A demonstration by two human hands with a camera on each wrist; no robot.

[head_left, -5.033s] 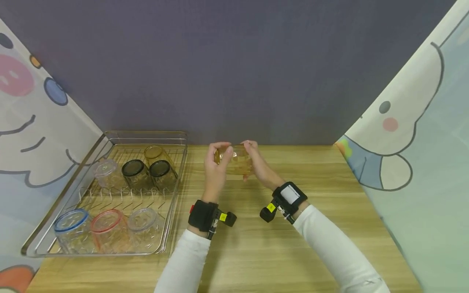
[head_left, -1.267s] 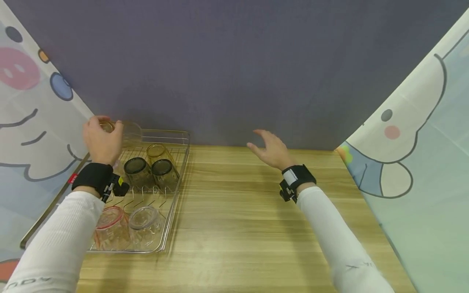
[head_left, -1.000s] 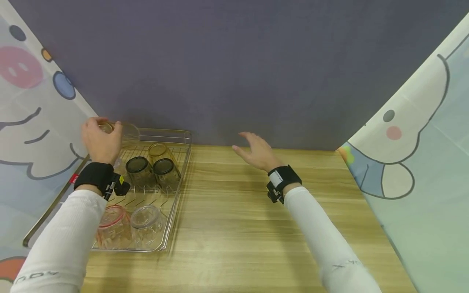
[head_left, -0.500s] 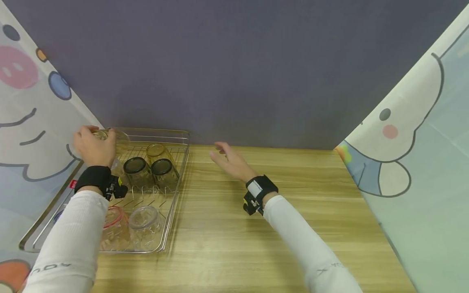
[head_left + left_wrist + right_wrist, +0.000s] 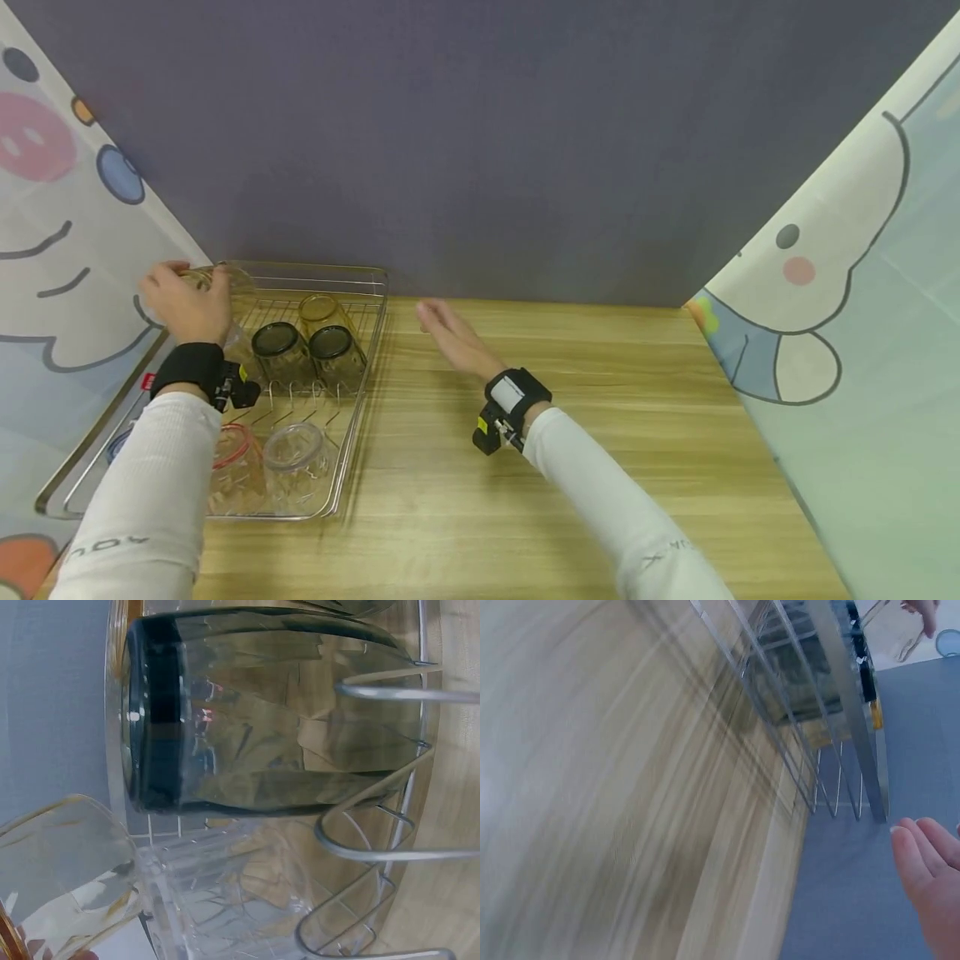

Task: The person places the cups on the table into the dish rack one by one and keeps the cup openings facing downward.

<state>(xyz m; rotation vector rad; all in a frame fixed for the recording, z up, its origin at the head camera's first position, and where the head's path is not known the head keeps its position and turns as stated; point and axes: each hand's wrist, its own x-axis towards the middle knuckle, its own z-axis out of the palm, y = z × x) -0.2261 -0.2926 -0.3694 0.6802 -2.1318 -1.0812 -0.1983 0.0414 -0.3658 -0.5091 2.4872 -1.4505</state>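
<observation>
My left hand (image 5: 187, 310) grips a pale amber glass (image 5: 240, 290) by its base end, over the back left corner of the wire dish rack (image 5: 377, 333). The held glass is tilted on its side, its wide end pointing right; the left wrist view shows it beside an upside-down clear glass (image 5: 225, 900) and a dark glass (image 5: 255, 712). Off the rack's right side, my right hand (image 5: 457, 340) hovers above the wooden table with straight fingers, holding nothing. Whether the held glass touches the rack is hard to tell.
Two dark glasses (image 5: 276, 350) and an amber glass (image 5: 322, 310) stand upside down in the back of the rack. Along its front are a red-rimmed glass (image 5: 234, 471), a clear one (image 5: 295, 467) and a blue-rimmed one (image 5: 116, 446), partly hidden by my sleeve. A grey wall (image 5: 480, 167) rises behind.
Five seconds ago both hands held the amber glass above the table. The left hand has since carried it to the rack, lately lowering slightly leftward. The right hand has drifted left, its fingers straightening.
</observation>
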